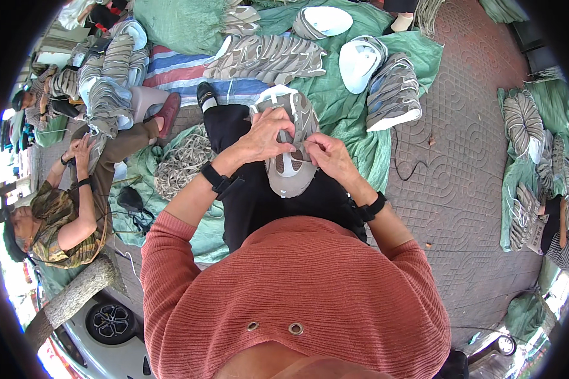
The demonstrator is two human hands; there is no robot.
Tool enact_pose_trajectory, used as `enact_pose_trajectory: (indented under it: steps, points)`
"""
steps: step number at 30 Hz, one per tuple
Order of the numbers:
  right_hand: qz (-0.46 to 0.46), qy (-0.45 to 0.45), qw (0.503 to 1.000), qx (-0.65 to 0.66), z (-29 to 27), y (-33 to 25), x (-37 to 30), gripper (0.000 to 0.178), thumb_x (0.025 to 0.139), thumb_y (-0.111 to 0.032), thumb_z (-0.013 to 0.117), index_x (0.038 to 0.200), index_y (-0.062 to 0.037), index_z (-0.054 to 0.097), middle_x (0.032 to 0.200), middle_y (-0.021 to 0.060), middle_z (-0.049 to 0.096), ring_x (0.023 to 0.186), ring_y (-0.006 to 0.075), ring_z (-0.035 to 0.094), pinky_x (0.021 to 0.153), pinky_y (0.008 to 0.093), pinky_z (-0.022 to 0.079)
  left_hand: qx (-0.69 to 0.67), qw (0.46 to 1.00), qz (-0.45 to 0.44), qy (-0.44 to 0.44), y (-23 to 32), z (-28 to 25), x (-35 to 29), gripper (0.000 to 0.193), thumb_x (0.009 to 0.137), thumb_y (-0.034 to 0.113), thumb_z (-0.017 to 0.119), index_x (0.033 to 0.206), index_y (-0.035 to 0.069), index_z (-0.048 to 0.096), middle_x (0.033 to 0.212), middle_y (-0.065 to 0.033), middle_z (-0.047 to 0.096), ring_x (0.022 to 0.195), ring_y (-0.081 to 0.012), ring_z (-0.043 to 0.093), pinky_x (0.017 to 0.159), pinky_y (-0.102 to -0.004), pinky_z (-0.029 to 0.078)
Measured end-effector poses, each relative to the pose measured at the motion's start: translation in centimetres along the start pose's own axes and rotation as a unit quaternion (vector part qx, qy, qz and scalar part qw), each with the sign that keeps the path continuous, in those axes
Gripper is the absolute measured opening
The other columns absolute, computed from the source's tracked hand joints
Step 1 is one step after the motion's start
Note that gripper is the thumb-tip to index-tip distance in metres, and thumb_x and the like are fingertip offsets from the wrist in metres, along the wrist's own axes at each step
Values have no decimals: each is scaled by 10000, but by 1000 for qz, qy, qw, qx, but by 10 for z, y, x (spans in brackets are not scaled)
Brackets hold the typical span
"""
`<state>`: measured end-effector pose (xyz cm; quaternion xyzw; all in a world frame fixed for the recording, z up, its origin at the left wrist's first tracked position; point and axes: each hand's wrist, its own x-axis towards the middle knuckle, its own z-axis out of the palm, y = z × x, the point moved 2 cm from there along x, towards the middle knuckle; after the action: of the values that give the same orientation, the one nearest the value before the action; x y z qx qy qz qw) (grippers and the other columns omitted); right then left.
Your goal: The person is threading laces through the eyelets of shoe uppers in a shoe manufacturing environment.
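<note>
A grey-and-white shoe upper [287, 175] rests on my lap, its rounded toe pointing toward me. My left hand [265, 138] lies over its left side, with thumb and forefinger bent in at the lacing opening. On the other side, my right hand [329, 154] is closed in a pinch close to the eyelets. A thin pale shoelace seems to run from the upper into those right fingers; its ends are too small to make out. Both hands are near each other, and the left palm hides part of the upper.
A heap of pale laces [184, 163] lies on green sheeting to my left. Ahead are rows of stacked grey uppers [265, 58] and another stack [393, 93] with white pieces [360, 63]. A co-worker [63, 221] sits at left. Patterned paving [461, 189] extends rightward.
</note>
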<state>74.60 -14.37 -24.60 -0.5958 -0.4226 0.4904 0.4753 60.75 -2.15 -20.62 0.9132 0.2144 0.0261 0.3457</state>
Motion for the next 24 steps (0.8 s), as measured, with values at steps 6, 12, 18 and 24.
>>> enact_pose_trajectory:
  steps: [6,12,18,24]
  points:
    - [-91,38,991,-92,3,-3,-1,105,785,-115,559,754,-20,591,573,73,561,524,135,566,524,277,452,-15,1000,-10,-21,0,-2,-1,271,629,179,750,844,112,600,918,-17,464,990,-229,424,923,-404,250]
    - [-44,39,997,-40,10,6,2,96,798,-77,542,737,-12,577,566,-17,491,523,44,434,467,212,362,-53,998,-18,-20,1,-1,0,242,644,153,736,843,109,606,912,-17,474,999,-227,422,938,-421,236]
    - [-160,6,930,-332,-3,-6,14,170,731,-163,648,848,-55,587,636,44,545,621,198,561,647,326,425,-130,991,1,-12,-6,5,1,128,717,109,658,834,85,613,891,-16,507,983,-226,437,905,-384,287]
    - [-292,-16,830,-475,-18,-59,29,559,616,-230,745,1098,-151,474,880,51,575,877,247,552,865,396,315,-198,980,0,-2,0,4,3,81,772,68,579,838,57,626,837,-41,523,914,-226,482,797,-337,406]
